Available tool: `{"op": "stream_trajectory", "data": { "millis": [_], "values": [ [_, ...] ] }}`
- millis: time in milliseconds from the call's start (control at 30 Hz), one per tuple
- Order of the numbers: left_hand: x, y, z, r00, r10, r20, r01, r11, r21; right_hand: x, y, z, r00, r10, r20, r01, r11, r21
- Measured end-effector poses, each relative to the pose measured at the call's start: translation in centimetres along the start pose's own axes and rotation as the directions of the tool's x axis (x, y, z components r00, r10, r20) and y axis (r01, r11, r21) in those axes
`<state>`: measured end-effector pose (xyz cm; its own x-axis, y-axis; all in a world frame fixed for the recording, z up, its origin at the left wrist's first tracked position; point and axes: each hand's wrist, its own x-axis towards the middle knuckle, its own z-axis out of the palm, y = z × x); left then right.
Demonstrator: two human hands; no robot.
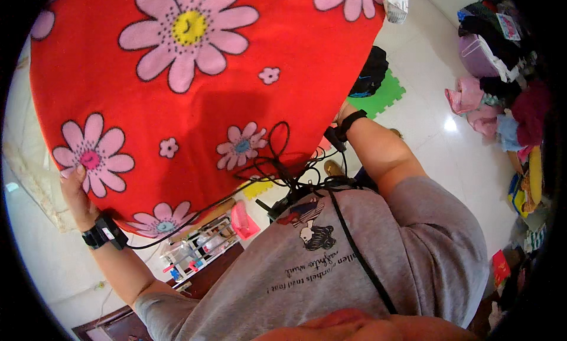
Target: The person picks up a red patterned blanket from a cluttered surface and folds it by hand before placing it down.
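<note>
A red fleece blanket [221,106] printed with pink daisies is spread out in front of me and fills the upper left of the view. At its lower left edge my left hand [77,188] grips it, the thumb lying on top and the fingers hidden behind. On the opposite side, only a bit of my right hand [342,113] shows at the blanket's edge. The cloth hides its fingers, so its hold cannot be seen. A white crinkled tag or wrapper [397,8] sticks out by the blanket's upper right corner.
Black cables [288,172] loop at my waist, partly over the blanket. Beyond my right arm are a green foam mat [389,93], a black bag [374,68] and heaped clothes [480,104] on the tiled floor [436,172]. Lower left stand a white rack [201,246] and a pink basket [243,221].
</note>
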<state>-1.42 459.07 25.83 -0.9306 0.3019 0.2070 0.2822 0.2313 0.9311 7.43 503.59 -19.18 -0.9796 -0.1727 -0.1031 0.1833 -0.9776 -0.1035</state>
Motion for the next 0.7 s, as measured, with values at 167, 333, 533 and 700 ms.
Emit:
{"op": "stream_trajectory", "data": {
  "millis": [167, 333, 533, 700],
  "values": [
    [0.3, -1.4, 3.4, 1.000, 0.011, 0.018, -0.010, 0.999, -0.039, -1.5, -1.0, 2.1, 0.999, -0.019, 0.038, 0.017, 0.999, 0.050],
    [2.2, -2.1, 2.6, 0.996, -0.094, -0.014, 0.094, 0.993, 0.077, -3.5, -1.7, 3.5, 0.997, -0.034, 0.075, 0.027, 0.996, 0.088],
    [4.8, -4.8, 6.6, 0.989, -0.123, 0.077, 0.123, 0.992, 0.008, -7.3, -2.3, 3.2, 0.955, -0.130, 0.266, 0.117, 0.991, 0.066],
    [5.4, -7.8, 7.2, 0.974, -0.181, 0.134, 0.187, 0.982, -0.038, -7.2, -1.2, 5.1, 0.958, -0.219, -0.184, 0.103, 0.865, -0.491]
  ]
}}
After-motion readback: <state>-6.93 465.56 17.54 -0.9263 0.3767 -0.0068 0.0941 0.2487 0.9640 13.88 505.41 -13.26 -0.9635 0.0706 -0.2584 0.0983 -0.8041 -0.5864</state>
